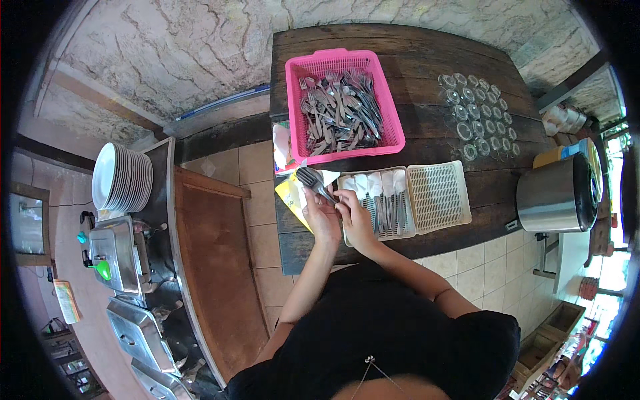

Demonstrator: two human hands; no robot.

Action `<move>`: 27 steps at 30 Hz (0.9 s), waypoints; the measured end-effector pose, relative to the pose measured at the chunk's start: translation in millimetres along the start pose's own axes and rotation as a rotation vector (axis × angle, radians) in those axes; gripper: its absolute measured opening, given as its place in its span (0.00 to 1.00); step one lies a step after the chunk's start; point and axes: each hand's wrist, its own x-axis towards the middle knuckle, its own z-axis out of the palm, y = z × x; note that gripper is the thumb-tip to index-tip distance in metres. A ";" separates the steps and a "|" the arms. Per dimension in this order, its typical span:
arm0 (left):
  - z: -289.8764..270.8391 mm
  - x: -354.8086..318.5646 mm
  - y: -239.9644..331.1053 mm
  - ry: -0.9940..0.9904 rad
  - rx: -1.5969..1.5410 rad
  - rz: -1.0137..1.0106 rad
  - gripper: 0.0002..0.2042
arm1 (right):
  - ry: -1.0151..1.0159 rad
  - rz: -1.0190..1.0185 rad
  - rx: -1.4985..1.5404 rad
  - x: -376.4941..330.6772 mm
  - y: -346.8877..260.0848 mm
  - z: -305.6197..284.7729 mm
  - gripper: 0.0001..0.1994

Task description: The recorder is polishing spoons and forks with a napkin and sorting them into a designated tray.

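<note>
My left hand is closed around a small bundle of metal forks, their tined heads pointing up and to the left. My right hand pinches the handle end of the same bundle. A piece of white tissue shows just behind the forks. Beneath my left hand lies a yellow packet. Close to my right hand is a cream plastic basket holding a row of cutlery with white tissue over one end. Beyond them, a pink basket holds a heap of loose cutlery.
A second cream basket shows its mesh bottom. Several upturned glasses stand on the dark wooden table. A large metal pot is at the right. On the left counter stand stacked white plates and metal chafing dishes.
</note>
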 end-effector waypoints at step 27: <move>10.9 -9.7 3.9 -0.061 0.286 0.001 0.12 | 0.065 -0.069 0.137 1.6 -6.4 -8.4 0.20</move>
